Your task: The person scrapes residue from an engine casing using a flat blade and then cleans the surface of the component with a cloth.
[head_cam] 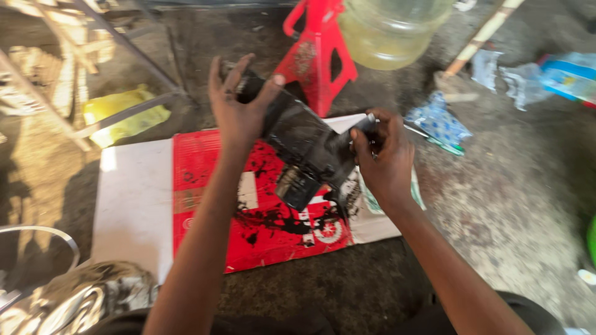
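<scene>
Crouched low over dirt floor [496, 205], my forearms reaching out ahead of me. At my near left, a shiny crumpled sheet [81, 298] and a curved metal band [43, 239]. Just ahead, a flattened red and white cardboard sheet [205, 205] lies on the floor, splashed with black oily stains. Above it I hold a black, greasy block-shaped part [304, 152], tilted, its upper end toward far left, its lower end hanging over the stains. My right hand [385, 158] grips the part's near right side, fingers curled round the edge and thumb on top; a thin silver tool or rod shows at the fingertips, blurred, cannot tell what. My left hand [239, 105] cups the far upper end, fingers spread wide and pointing up, thumb pressed against the black surface. Right of the cardboard, a blue and white patterned wrapper [437, 124] lies on the floor. Further out, a red jack stand [316, 56] stands upright just beyond the part, with a yellowish clear plastic jar [391, 31] beside it. A yellow bag [124, 115] lies far left under metal bars [133, 56]; more plastic litter [559, 74] far right.
</scene>
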